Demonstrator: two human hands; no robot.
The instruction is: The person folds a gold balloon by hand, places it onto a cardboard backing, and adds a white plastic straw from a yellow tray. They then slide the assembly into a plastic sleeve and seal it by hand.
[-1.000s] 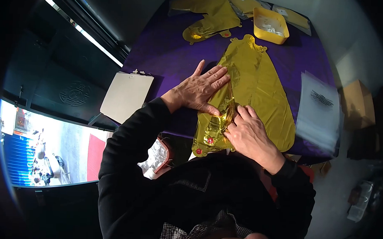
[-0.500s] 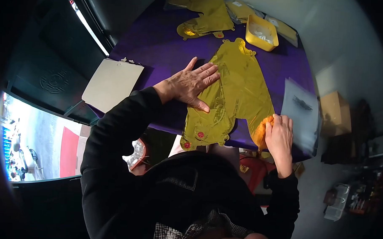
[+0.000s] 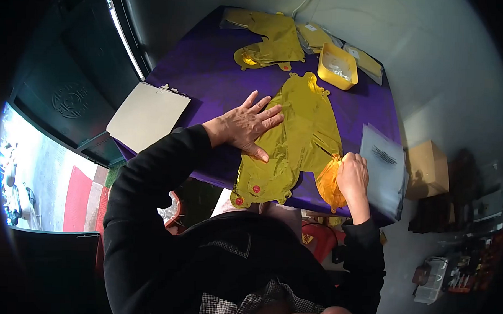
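Count: two gold foil balloons visible, both deflated. Near balloon (image 3: 305,125) lies flat mid-desk, its two-lobed end hanging just past the near edge of the purple desk (image 3: 210,72). Second balloon (image 3: 269,38) lies at the far end, well apart. One yellow tray (image 3: 336,67) far right, just beyond the near balloon's tip. A few flat gold packets (image 3: 314,36) behind it, exact number unclear. One stack of clear bags (image 3: 381,167) at the right edge, overhanging. One grey board (image 3: 147,116) off the left edge.

Left hand (image 3: 247,126): open, fingers spread, palm flat on the near balloon's left margin. Right hand (image 3: 351,177): closed around the balloon's right lobe, bunching it at the near edge.

Open room: bare purple left of the near balloon; right side crowded by the bags.
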